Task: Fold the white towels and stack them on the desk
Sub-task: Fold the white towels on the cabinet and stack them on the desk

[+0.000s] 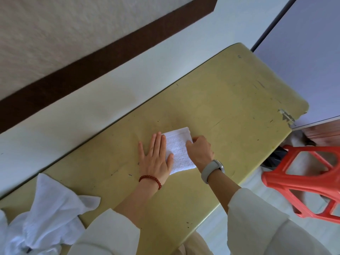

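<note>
Head view: I see the folded white towel (179,150) at frame centre on the yellow desk (230,92). My left hand (156,155) presses its left edge, fingers straight and flat. My right hand (199,150) pinches its right edge with curled fingers. Unfolded white towels (49,214) lie heaped at lower left.

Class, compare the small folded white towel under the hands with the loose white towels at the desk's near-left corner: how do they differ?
The folded white terry towel lies as a flat, neat rectangle; the heap of unfolded white towels is crumpled and peaked. The folded one is pressed under both hands; the heap is untouched. Both are white and rest on the yellow-green desk.
</note>
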A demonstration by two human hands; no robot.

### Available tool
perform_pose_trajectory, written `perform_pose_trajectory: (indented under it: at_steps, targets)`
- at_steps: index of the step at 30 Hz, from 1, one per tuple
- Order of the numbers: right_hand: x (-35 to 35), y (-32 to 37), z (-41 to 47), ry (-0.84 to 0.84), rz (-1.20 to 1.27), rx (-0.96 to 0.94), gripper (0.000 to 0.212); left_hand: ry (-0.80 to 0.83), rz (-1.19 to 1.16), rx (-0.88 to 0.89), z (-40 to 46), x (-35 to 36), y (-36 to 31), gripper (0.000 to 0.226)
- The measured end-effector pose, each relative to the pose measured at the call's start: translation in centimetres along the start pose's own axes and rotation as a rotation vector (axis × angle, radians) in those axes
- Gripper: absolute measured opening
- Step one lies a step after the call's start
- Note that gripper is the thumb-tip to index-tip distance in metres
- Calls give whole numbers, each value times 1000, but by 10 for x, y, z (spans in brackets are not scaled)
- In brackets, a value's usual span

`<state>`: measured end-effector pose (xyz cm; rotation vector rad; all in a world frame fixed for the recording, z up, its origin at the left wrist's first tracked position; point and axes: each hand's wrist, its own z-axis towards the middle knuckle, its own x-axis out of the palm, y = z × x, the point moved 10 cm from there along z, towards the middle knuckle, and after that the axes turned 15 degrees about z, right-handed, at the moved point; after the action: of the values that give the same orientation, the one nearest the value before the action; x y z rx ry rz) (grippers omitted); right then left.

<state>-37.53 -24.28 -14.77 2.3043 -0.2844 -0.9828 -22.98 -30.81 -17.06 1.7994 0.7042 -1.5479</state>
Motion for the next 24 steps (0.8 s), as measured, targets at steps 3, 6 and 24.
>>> perform_pose_trajectory:
  at_steps: [3, 6, 24]
  targets:
    - [-4, 23, -13, 77, 144, -156, 15, 18, -3, -30, 0, -5, 5, 62]
    - [-16, 52, -34, 128, 167, -349, 8, -30, -112, -163, -9, -24, 20, 55]
    - [-78, 29, -285, 630, 165, -756, 9, -66, -2276, -1093, -306, -83, -16, 46]
